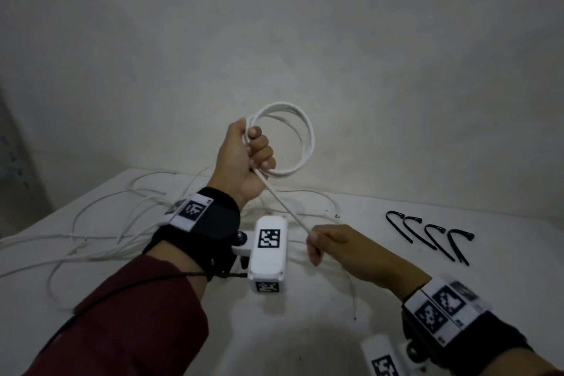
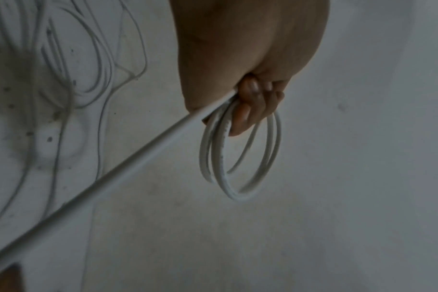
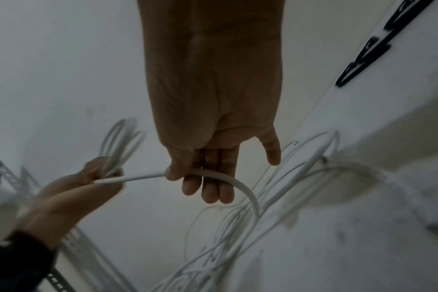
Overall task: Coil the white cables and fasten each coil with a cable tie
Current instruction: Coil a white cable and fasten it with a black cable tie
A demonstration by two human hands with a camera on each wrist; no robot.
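My left hand (image 1: 254,152) is raised above the table and grips a coil of white cable (image 1: 309,137) of a few loops; the fist shows closed round the loops (image 2: 221,156) in the left wrist view. A straight run of the same cable (image 1: 287,207) slants down from that fist to my right hand (image 1: 316,246). There the thumb pinches the cable (image 3: 248,191) against the fingers (image 3: 208,189), low over the table. Beyond the right hand the cable curves down into the loose pile. Several black cable ties (image 1: 430,236) lie in a row at the right.
Loose white cables (image 1: 100,232) sprawl in a tangle over the left and middle of the white table (image 1: 305,330). A plain wall (image 1: 335,40) rises right behind the table's far edge. A cable end (image 1: 354,302) trails on the table near my right wrist.
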